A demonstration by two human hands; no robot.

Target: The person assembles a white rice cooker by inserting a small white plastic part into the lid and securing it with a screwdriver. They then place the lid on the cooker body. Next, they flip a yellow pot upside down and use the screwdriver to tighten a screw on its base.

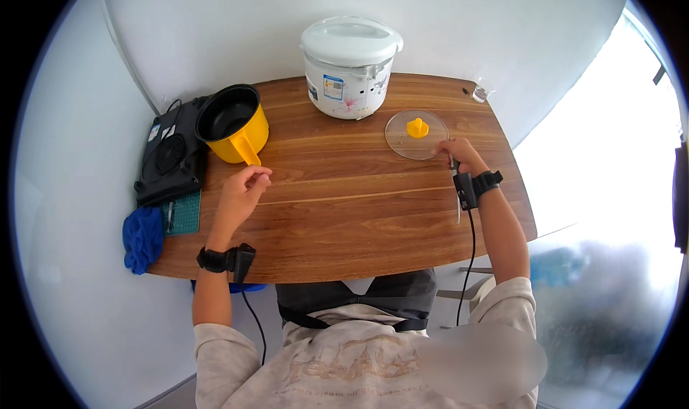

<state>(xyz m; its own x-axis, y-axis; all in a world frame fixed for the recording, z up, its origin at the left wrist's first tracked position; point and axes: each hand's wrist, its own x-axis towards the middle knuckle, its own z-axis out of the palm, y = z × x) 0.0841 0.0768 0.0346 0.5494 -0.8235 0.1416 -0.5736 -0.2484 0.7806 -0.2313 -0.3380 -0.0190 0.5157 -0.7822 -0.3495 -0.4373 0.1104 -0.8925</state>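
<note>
My left hand (241, 191) is just in front of the yellow pot (247, 135), by the tip of its handle. Its fingers are loosely bent, thumb and forefinger a little apart, with nothing between them. The pot stands upright and uncovered, black inside. At the right, my right hand (459, 152) has its fingers closed at the rim of a round glass lid (406, 147) with a yellow knob. The lid lies on the table. A thin metal utensil (458, 211) with a dark handle lies partly hidden under my right hand and wrist; its kind is unclear.
A white rice cooker (349, 71) stands closed at the back of the wooden table (344, 215). To the left are a black cooktop-like appliance (171, 154), a green mat (188, 211) with a pen-like object, and a blue cloth (143, 239). A small clear glass (481, 91) stands at the far right corner.
</note>
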